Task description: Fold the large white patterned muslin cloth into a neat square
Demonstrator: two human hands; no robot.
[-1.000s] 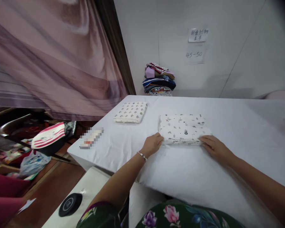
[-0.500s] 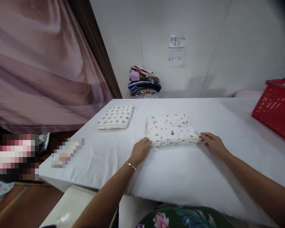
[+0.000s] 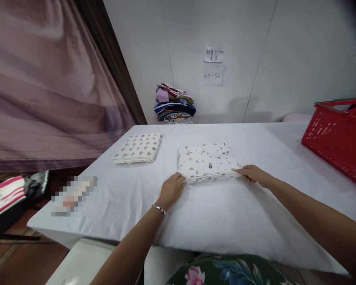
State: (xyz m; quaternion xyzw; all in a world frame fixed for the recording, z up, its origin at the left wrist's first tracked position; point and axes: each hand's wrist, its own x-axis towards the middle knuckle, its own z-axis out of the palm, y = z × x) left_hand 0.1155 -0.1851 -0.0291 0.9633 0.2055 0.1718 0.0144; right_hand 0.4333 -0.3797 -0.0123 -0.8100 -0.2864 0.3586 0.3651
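Observation:
A folded white cloth with small dark prints (image 3: 206,162) lies on the white-covered table (image 3: 225,209) in front of me. My left hand (image 3: 170,190) grips its near left corner, fingers curled onto the edge. My right hand (image 3: 252,174) holds the near right corner, fingers pinched on the folded layers. A second folded cloth with green and grey dots (image 3: 138,147) rests further left on the table, apart from both hands.
A red plastic basket (image 3: 338,134) stands at the table's right edge. A stack of folded coloured fabrics (image 3: 174,103) sits against the back wall under two paper notes (image 3: 213,65). A pinkish curtain (image 3: 47,87) hangs at left. A blurred small object (image 3: 72,194) lies near the table's left corner.
The view has swung to the right, bringing the red basket into sight. Both hands stay on the printed cloth's near corners; the right hand has closed in along the edge.

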